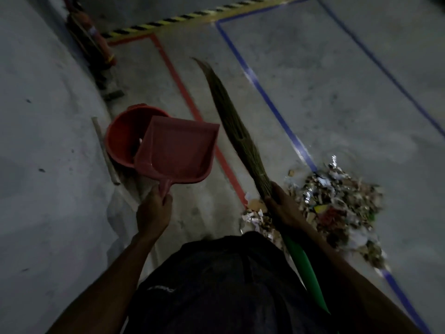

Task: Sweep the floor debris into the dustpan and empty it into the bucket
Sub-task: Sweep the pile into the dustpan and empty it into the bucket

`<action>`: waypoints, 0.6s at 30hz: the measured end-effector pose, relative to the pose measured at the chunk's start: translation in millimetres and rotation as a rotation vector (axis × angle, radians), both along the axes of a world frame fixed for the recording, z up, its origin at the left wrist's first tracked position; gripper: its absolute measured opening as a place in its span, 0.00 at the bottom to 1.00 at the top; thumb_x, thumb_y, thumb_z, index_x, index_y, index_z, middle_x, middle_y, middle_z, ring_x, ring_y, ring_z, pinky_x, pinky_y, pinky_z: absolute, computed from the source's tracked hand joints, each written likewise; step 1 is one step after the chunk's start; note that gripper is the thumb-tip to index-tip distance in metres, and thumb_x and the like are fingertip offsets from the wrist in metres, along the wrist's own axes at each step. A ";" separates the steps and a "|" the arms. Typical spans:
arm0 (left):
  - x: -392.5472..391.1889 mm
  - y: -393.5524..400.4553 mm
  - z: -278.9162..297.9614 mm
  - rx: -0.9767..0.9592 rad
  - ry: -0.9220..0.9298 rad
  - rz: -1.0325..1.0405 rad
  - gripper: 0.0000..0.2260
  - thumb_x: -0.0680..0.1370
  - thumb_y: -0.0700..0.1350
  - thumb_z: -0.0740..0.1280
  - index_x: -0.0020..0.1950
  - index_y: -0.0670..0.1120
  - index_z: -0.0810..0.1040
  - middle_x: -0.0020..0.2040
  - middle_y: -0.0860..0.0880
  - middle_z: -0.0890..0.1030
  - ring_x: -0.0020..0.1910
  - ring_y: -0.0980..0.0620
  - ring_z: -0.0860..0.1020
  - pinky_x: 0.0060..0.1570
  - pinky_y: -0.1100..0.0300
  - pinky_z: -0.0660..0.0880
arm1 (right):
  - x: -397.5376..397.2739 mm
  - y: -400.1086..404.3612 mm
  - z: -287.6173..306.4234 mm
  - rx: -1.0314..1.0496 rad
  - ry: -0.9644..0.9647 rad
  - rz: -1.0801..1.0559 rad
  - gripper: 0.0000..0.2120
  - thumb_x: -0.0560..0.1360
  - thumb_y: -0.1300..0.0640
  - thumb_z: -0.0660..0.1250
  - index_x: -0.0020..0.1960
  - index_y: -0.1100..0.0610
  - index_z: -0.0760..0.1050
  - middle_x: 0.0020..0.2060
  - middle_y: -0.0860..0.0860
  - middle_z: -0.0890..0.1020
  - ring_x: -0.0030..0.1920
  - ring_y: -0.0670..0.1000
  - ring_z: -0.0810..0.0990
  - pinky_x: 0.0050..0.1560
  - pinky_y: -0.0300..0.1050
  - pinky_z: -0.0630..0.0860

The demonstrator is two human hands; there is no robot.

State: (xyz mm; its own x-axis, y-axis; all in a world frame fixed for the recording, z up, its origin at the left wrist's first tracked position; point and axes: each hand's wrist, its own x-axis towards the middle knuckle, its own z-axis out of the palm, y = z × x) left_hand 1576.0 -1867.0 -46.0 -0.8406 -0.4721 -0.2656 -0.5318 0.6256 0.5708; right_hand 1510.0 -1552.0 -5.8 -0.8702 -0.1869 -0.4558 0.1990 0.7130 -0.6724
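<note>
My left hand [154,208] grips the short handle of a red dustpan [178,150], which hangs over the right side of a red bucket [120,138] standing by the wall. The pan looks bare inside. My right hand [281,206] grips a grass broom [231,121] where its bristles meet the green handle [305,271]; the bristles point up and away, off the floor. A heap of mixed debris [337,208], paper scraps and foil, lies on the concrete floor to the right of the broom hand.
A wall [36,116] runs along the left, with a wooden stick [106,150] leaning at its foot beside the bucket. A red fire extinguisher [94,39] stands at the far left. Red tape [190,102], blue tape [272,102] and yellow-black tape [183,18] mark the floor.
</note>
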 end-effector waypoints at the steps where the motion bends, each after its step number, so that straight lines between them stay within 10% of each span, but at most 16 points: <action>1: 3.3 10.2 4.0 -0.004 0.006 -0.017 0.17 0.80 0.46 0.63 0.67 0.42 0.71 0.55 0.39 0.79 0.52 0.38 0.78 0.49 0.52 0.72 | 13.1 13.3 -3.1 -0.004 0.004 -0.046 0.25 0.75 0.47 0.58 0.70 0.56 0.67 0.48 0.56 0.81 0.43 0.55 0.80 0.41 0.45 0.73; 6: 26.4 71.3 21.0 0.031 0.106 -0.128 0.15 0.80 0.40 0.63 0.65 0.37 0.72 0.55 0.37 0.78 0.52 0.38 0.76 0.47 0.55 0.67 | 75.1 82.7 -7.9 0.039 -0.038 -0.218 0.19 0.81 0.55 0.60 0.71 0.51 0.66 0.43 0.48 0.79 0.34 0.41 0.75 0.29 0.34 0.70; 11: 62.9 145.1 8.2 0.002 0.125 -0.264 0.12 0.80 0.48 0.60 0.55 0.41 0.74 0.46 0.43 0.78 0.45 0.42 0.77 0.46 0.52 0.73 | 155.3 171.7 -12.2 0.027 -0.096 -0.367 0.20 0.81 0.50 0.59 0.72 0.49 0.64 0.42 0.49 0.76 0.35 0.53 0.77 0.43 0.54 0.78; 18: 135.0 303.4 -3.9 -0.073 0.075 -0.345 0.13 0.79 0.48 0.63 0.59 0.41 0.75 0.49 0.38 0.80 0.47 0.36 0.79 0.46 0.47 0.73 | 290.0 314.7 -8.9 0.013 -0.074 -0.603 0.19 0.81 0.48 0.59 0.70 0.46 0.66 0.40 0.52 0.80 0.30 0.53 0.78 0.26 0.42 0.76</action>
State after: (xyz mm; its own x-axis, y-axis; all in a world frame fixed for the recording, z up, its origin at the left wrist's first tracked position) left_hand 1710.9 -1563.6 -49.9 -0.9697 -0.1725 -0.1733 -0.2404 0.8018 0.5471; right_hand 1800.0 -1237.4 -14.7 -0.7868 0.3354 -0.5182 0.6165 0.4677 -0.6334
